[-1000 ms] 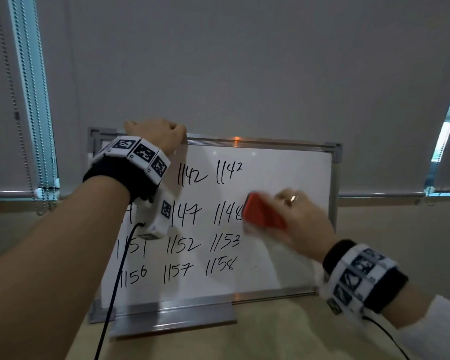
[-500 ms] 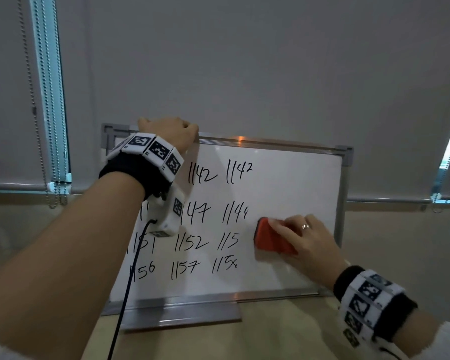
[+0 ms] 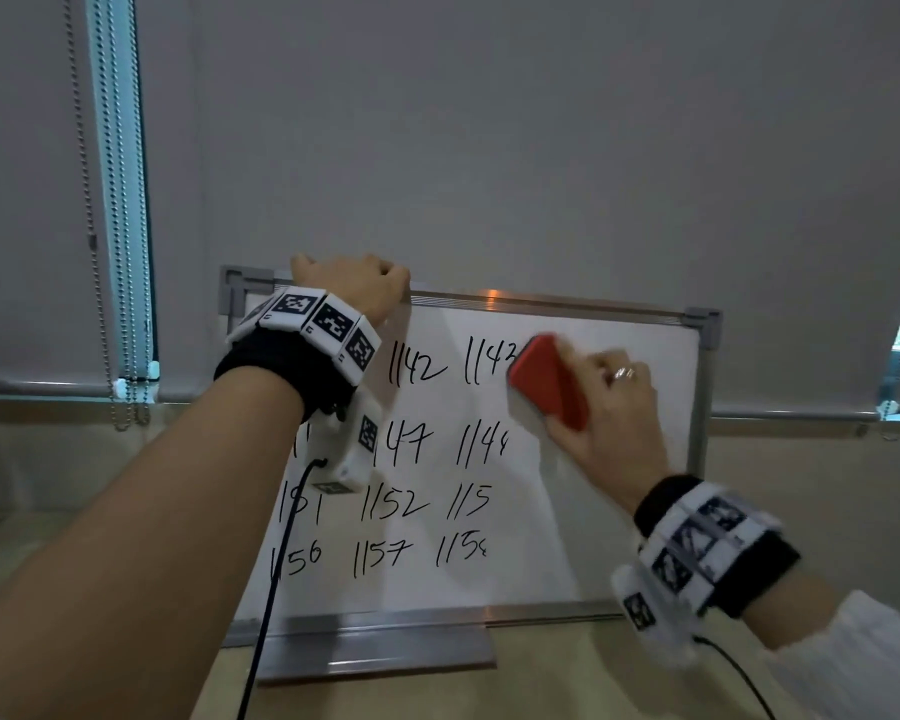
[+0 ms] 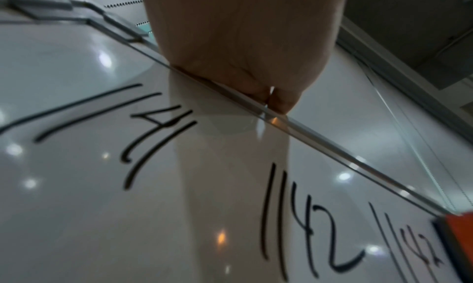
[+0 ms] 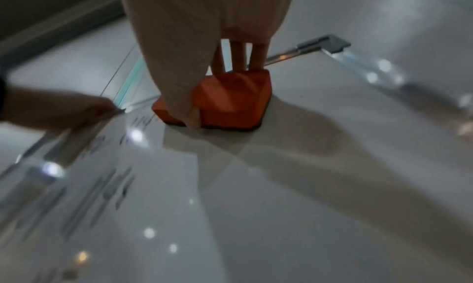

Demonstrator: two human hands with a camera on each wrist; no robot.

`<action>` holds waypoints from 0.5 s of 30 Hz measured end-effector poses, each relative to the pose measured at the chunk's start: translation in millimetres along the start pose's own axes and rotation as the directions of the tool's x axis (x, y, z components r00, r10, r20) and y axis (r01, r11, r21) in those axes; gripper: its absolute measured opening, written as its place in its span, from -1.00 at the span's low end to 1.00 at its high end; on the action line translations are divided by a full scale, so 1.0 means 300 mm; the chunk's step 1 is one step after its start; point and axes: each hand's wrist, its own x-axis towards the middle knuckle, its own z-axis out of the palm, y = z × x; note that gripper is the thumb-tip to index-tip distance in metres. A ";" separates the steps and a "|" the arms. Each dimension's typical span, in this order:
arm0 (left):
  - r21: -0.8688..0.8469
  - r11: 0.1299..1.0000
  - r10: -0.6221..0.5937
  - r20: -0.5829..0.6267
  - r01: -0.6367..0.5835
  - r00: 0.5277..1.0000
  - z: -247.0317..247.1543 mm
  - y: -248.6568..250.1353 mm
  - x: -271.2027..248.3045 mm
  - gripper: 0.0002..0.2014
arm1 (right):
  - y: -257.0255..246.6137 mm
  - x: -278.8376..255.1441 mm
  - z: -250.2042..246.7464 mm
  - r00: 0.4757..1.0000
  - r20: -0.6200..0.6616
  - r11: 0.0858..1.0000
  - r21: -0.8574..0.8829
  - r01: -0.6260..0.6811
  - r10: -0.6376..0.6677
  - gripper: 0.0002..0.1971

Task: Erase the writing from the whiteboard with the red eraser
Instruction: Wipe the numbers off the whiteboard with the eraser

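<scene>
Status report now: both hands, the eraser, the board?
Left hand grips whiteboard top edge. Right hand holds red eraser flat on board, top row. Right side wiped; left number columns remain. Nothing in the way.

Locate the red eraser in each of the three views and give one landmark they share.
Head: the red eraser is right of centre, on the whiteboard's upper right area, held by the right hand.
Left wrist: only a corner of it shows at the right edge, low down.
Right wrist: centre, a little above the middle, its pad flat on the board.
Shared landmark: the board's metal top frame rail.
</scene>
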 end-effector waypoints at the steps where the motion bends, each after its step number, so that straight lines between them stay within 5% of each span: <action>1: -0.002 1.000 0.000 0.004 0.000 1.000 0.000 0.001 0.000 -0.61 | -0.021 -0.066 0.017 0.995 0.047 0.996 0.004 0.091 -0.091 -0.32; 2: -0.009 1.000 -0.001 0.012 0.002 1.000 0.000 0.002 0.000 -0.62 | -0.036 -0.143 0.032 0.966 0.115 0.972 -0.005 0.235 -0.233 -0.31; 4: -0.026 1.000 -0.006 0.029 0.007 1.000 -0.001 0.003 -0.002 -0.62 | -0.039 -0.259 0.042 0.823 0.260 0.844 -0.047 0.534 -0.506 -0.39; 6: -0.039 0.999 -0.009 0.021 0.010 1.000 -0.002 0.005 -0.005 -0.62 | -0.010 -0.231 0.028 0.733 0.318 0.757 -0.065 0.650 -0.601 -0.44; 8: -0.047 0.999 -0.012 0.009 0.012 1.000 -0.003 0.005 -0.007 -0.64 | 0.006 -0.102 0.009 0.813 0.252 0.827 -0.076 0.557 -0.524 -0.43; 11: -0.072 0.997 -0.005 0.008 0.006 1.000 -0.004 0.002 -0.009 -0.64 | 0.005 0.107 -0.047 0.982 0.077 0.985 -0.016 0.174 -0.172 -0.33; 13: -0.074 0.997 0.002 0.008 -0.002 1.000 -0.001 -0.003 -0.006 -0.63 | -0.024 0.118 -0.039 0.999 0.024 0.999 0.000 0.043 -0.043 -0.31; 15: -0.065 0.998 0.003 -0.001 -0.003 1.000 -0.001 -0.007 -0.003 -0.63 | -0.059 0.032 -0.007 0.998 0.035 0.998 0.014 0.053 -0.054 -0.32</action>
